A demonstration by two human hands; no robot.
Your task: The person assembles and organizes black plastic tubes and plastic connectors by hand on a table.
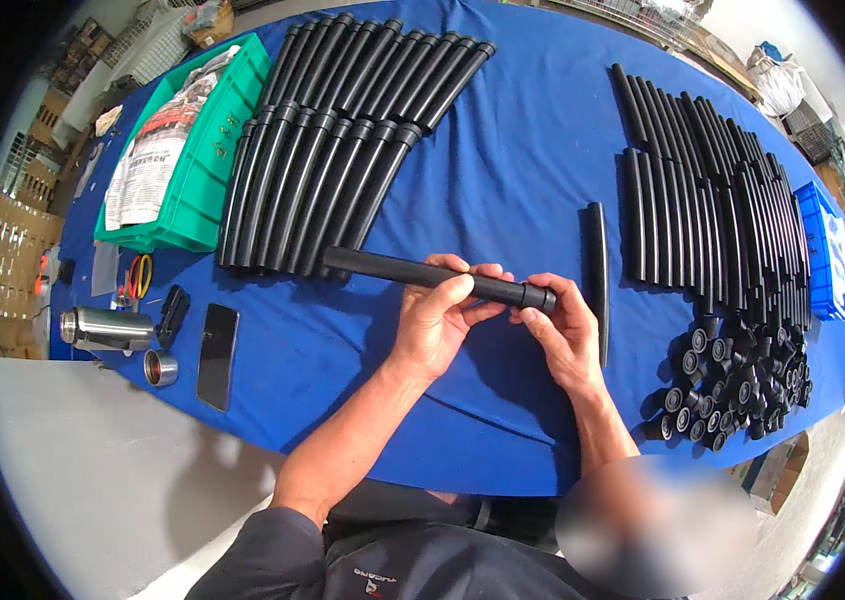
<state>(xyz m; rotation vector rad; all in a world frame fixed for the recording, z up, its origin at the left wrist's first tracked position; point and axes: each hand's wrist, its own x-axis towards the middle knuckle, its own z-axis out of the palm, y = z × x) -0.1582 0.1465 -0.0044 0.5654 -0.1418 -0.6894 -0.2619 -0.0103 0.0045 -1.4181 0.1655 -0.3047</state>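
A black tube (pixel 383 268) is held level across the front of me, above the blue cloth. My left hand (pixel 435 318) wraps round its middle, thumb on top. At the tube's right end sits a black end cap (pixel 540 298), and my right hand (pixel 565 335) pinches it between thumb and fingers. The tube's far left end reaches over the near ends of a row of capped black tubes (pixel 318 200). Just right of my right hand, a single plain black tube (pixel 598 280) lies on the cloth.
A green crate (pixel 205 190) with newspaper stands at the left. Near it are a steel flask (pixel 108 328), a metal cup (pixel 160 367), scissors (pixel 140 277) and a phone (pixel 217 356). Rows of plain tubes (pixel 683 220), loose black caps (pixel 733 385) and a blue crate (pixel 823 250) occupy the right.
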